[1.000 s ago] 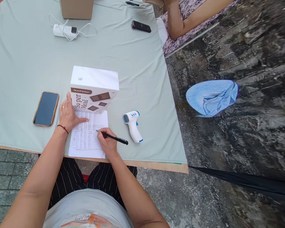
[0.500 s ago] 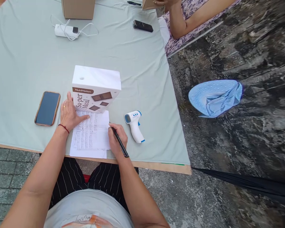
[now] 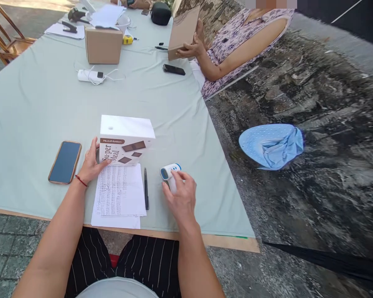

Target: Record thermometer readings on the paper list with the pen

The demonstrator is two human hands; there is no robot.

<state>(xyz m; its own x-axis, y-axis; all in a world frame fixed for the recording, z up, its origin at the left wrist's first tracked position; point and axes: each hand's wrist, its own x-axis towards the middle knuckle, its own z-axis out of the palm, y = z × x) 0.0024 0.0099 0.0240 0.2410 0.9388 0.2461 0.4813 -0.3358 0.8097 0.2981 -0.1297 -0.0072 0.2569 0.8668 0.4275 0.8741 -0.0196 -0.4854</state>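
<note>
A white and brown NutriMotion meal box (image 3: pixel 126 142) stands on the table in front of me. My left hand (image 3: pixel 91 164) grips its lower left corner, thumb against the printed front and fingers along the side. Under and before the box lie printed sheets of paper (image 3: pixel 124 198), with a black pen (image 3: pixel 146 188) at their right edge. My right hand (image 3: pixel 183 193) is closing round the handle of a white and blue infrared thermometer (image 3: pixel 174 169); its fingers hide most of the handle, and the display end points up-left.
A smartphone (image 3: pixel 64 162) lies left of my hand. Farther back are a white corded device (image 3: pixel 90 76), a brown carton (image 3: pixel 103 46) and a black phone-like object (image 3: pixel 174 69). A person across the table holds a cardboard box (image 3: pixel 183 33). A blue hat (image 3: pixel 270 145) rests on the rock at right.
My right hand has let go of the pen beside the papers and moved right onto the thermometer. My left hand stays at the box. The view has tilted up, showing more of the far table.
</note>
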